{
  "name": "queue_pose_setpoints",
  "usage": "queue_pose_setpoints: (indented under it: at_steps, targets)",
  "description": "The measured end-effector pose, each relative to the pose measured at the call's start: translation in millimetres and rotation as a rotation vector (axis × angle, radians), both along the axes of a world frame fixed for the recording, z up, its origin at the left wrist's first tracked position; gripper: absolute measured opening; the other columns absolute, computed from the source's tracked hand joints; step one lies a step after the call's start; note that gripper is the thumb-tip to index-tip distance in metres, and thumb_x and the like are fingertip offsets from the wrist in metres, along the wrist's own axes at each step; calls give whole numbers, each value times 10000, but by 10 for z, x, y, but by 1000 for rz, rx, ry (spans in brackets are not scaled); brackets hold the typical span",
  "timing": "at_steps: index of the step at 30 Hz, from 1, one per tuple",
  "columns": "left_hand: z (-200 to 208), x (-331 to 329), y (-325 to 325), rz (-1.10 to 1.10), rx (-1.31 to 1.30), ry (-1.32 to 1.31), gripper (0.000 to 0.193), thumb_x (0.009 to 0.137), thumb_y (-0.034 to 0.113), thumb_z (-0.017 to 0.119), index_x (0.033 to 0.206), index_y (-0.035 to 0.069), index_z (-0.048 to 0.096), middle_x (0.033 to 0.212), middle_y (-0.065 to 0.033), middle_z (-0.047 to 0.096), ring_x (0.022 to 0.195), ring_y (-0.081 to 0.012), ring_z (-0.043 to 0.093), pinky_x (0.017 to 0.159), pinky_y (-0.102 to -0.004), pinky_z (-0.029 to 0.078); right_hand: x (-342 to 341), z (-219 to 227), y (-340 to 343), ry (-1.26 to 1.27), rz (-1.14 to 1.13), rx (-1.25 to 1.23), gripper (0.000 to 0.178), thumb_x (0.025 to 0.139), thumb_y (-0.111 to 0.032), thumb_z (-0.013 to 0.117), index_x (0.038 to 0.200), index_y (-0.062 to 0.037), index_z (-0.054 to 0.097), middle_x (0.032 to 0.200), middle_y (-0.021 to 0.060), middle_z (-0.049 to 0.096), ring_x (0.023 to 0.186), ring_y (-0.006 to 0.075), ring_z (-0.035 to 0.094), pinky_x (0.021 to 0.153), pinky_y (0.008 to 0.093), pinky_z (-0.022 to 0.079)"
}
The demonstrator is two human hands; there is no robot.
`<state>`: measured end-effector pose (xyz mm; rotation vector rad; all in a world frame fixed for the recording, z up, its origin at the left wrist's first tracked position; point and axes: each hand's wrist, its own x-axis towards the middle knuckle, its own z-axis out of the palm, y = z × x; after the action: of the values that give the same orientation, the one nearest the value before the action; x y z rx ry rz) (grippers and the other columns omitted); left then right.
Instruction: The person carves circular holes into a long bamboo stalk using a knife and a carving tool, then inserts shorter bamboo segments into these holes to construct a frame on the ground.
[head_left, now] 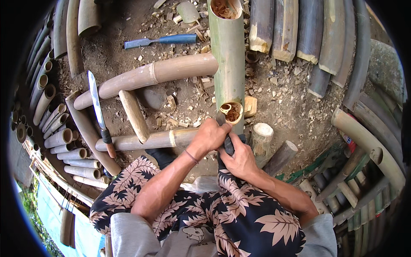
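A thick green bamboo pole (228, 55) runs away from me, with a hole cut in its wall near my hands. Shavings and a rough pale rim show in the hole (232, 112). My left hand (209, 136) is closed at the hole's near edge, on the front part of a dark-handled cutting tool (228, 146). Just behind it, my right hand (242, 157) wraps round the tool's handle. The dark tip points at the hole; its exact shape is partly hidden by my fingers.
Two brown bamboo poles (175, 70) lie left of the green pole. A long knife (96, 103) rests across them, and a blue-handled chisel (171, 40) lies on the chip-strewn ground. Cut bamboo (310, 30) lines the right; stacked tubes (60, 137) line the left. A wood stump (261, 136) stands near my right hand.
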<state>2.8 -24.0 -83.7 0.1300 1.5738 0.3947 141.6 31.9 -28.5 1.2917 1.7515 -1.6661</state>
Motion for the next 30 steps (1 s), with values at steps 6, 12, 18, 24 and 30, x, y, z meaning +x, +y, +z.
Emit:
queue_pose_setpoints:
  at_steps: [6, 12, 18, 24, 30]
  targets:
    - [262, 576, 517, 374, 115, 74, 540, 951, 338, 483, 724, -136, 606, 568, -194, 597, 534, -270, 630, 582, -441, 501, 181, 71, 894, -10, 476, 331, 413, 798, -106, 623, 1202, -59, 552, 783, 256, 673, 724, 441, 672, 655, 520, 542]
    - [236, 593, 412, 1270, 229, -513, 303, 1014, 320, 489, 944, 62, 629, 706, -19, 608, 589, -116, 538, 575, -289, 448, -621, 302, 1373, 13, 1261, 428, 245, 804, -174, 677, 1023, -64, 674, 772, 149, 725, 682, 297, 726, 596, 408, 570]
    - [317, 401, 531, 1731, 224, -787, 234, 1027, 318, 495, 1050, 110, 599, 799, 21, 634, 726, -112, 572, 707, -272, 489, -1366, 209, 1357, 9, 1727, 455, 134, 781, -198, 716, 859, -113, 784, 906, 72, 757, 782, 228, 739, 655, 349, 579]
    - [359, 360, 580, 567, 108, -185, 313, 975, 255, 531, 824, 16, 667, 635, -25, 597, 537, -109, 535, 505, -246, 419, -342, 466, 1160, -129, 730, 352, 232, 818, -130, 650, 1025, -29, 623, 692, 229, 660, 674, 400, 685, 605, 477, 552]
    - [303, 473, 293, 1475, 193, -689, 261, 992, 285, 541, 1017, 55, 662, 780, -13, 655, 670, -107, 591, 595, -241, 454, -871, 469, 1141, -28, 1329, 449, 212, 812, -159, 672, 963, -11, 662, 748, 147, 713, 704, 295, 727, 616, 401, 575]
